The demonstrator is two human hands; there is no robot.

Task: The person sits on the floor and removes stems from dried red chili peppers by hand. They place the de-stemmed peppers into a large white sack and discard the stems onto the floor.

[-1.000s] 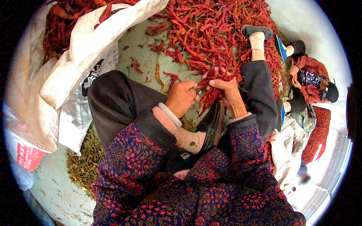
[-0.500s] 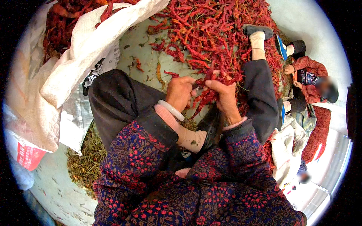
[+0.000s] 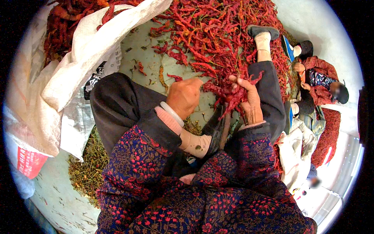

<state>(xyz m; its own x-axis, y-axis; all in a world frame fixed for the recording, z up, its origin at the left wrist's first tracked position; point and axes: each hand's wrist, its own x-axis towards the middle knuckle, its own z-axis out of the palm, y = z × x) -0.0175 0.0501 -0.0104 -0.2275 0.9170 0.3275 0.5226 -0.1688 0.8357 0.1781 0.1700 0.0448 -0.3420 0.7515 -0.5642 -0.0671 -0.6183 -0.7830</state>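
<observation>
Wrinkled dried red chili peppers (image 3: 228,93) hang as a loose bunch in my right hand (image 3: 250,102), its thumb and fingers closed around them. Just left of the bunch and apart from it is my left hand (image 3: 184,99), curled into a fist; a small dark bit shows by its fingertips, but I cannot make out what it is. A white bangle (image 3: 172,113) circles that wrist. Beyond both hands spreads a large heap of dried chilies (image 3: 222,35), and a few single ones lie near my left hand.
A white woven sack (image 3: 78,74) with chilies stands at the left. Below it lies a pile of greenish-brown stems (image 3: 87,167). My outstretched leg (image 3: 269,89) borders the heap on the right. Another person (image 3: 321,74) sits farther right, near a pale sack (image 3: 294,156) and more chilies (image 3: 329,132).
My hands have drawn apart. The left has come away from the bunch, its fingers curled in; the right has shifted slightly right, still with the chilies.
</observation>
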